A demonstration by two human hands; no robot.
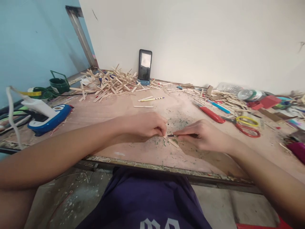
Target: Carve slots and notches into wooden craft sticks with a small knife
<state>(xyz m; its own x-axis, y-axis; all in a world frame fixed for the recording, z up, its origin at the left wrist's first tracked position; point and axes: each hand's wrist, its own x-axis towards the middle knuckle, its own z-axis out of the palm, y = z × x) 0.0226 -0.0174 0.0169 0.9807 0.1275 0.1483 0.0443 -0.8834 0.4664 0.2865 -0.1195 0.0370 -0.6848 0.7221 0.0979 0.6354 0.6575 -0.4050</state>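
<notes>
My left hand (152,124) is closed in a pinch at the middle of the table, with a wooden craft stick (173,142) running out from its fingertips toward the lower right. Close beside it, my right hand (202,135) pinches a small dark blade-like piece (171,135); its far tip is near the left fingertips. Whether the blade touches the stick I cannot tell. Green shavings (160,143) lie scattered under and around both hands. Beyond them are a loose craft stick (143,107) and a yellow patterned pencil (153,99).
A phone (145,65) stands against the back wall beside a heap of craft sticks (111,83). To the right lie a red-handled cutter (212,114), scissors (247,130) and a plastic bottle (247,94). A blue power strip (50,121) sits at left.
</notes>
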